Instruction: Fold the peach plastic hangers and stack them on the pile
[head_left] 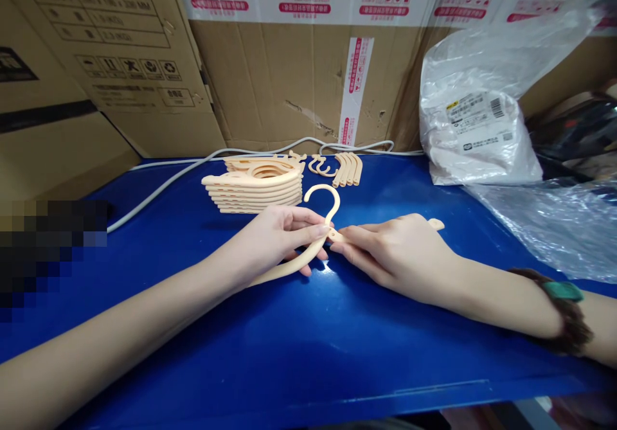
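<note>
Over the middle of the blue table [308, 346], my left hand [272, 240] is closed on a cream plastic hanger piece, with a hook [324, 191] rising above the fingers and a curved arm [279, 272] running down to the left. My right hand [405, 250] grips a second hanger arm [337, 234], whose holed end meets the base of the hook at my left fingertips. Its other end [436, 224] sticks out beyond the right hand. Whether the two pieces are joined I cannot tell, as fingers cover part of the meeting point.
Behind my left hand lies a stack of folded hangers [255, 189]. Loose hooks [322, 165] and several short arms [348, 170] lie to its right. A grey cable [178, 179] crosses the back, before cardboard boxes [289, 76]. White plastic packaging [482, 128] and clear film [540, 224] are at right.
</note>
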Action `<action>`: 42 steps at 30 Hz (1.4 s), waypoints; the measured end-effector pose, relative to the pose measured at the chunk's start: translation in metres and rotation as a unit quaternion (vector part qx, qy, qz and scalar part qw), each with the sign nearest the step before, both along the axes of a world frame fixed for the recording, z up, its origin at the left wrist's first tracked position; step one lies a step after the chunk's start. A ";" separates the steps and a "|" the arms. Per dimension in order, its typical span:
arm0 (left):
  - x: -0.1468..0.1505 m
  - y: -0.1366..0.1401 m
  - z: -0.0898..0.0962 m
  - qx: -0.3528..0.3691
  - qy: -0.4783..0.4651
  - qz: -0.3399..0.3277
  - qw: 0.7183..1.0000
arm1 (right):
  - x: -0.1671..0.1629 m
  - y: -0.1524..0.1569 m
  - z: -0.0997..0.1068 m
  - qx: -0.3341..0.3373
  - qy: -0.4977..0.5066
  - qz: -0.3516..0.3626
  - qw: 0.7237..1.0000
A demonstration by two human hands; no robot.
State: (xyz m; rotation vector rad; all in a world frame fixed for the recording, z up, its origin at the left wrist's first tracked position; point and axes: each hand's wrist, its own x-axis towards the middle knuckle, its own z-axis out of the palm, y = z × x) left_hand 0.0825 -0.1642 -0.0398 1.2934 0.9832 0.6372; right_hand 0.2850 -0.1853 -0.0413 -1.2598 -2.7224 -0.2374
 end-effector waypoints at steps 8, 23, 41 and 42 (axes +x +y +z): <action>0.002 -0.003 0.002 0.008 -0.001 0.004 1.000 | -0.004 -0.002 0.003 -0.025 -0.025 -0.039 0.999; 0.004 -0.002 0.001 0.011 0.026 -0.003 1.000 | -0.001 0.003 0.005 -0.079 0.003 -0.056 0.995; -0.007 -0.007 0.004 0.524 0.404 -0.113 0.741 | 0.007 0.012 0.000 -0.072 0.046 0.009 0.996; -0.008 -0.007 0.003 0.529 0.402 -0.112 0.739 | 0.007 0.012 0.000 -0.074 0.048 0.009 0.996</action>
